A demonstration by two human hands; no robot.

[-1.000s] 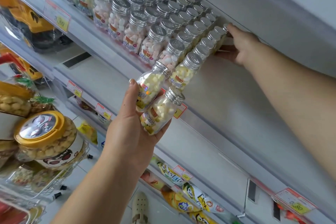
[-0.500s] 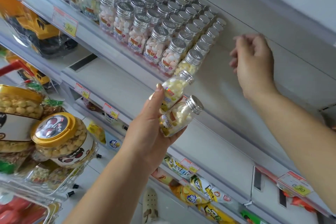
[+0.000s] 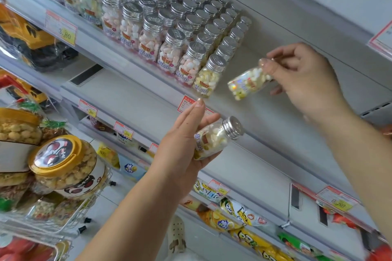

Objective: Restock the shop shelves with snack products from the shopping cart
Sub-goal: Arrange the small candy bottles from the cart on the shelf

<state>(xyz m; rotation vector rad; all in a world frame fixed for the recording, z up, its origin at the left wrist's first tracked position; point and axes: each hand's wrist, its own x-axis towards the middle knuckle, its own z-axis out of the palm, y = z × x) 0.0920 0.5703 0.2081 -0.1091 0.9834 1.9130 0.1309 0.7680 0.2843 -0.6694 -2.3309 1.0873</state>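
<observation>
Right hand [image 3: 307,82] now pinches one bottle [image 3: 247,86], was empty. Left hand [image 3: 182,150] grips other bottle [image 3: 214,137], had two.

A yellow toy truck [image 3: 27,34] wrapped in clear plastic sits at far left. Just right of it, a price tag [image 3: 63,30] reads 3.80. Low down, a pale perforated shoe [image 3: 177,236] rests on the tiled floor [image 3: 101,203].

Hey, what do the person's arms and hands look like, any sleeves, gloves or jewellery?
No sleeves, gloves, watch or rings show: the left forearm and right forearm are bare. Nails on the left hand and right hand look glossy, faintly glittery.
</observation>
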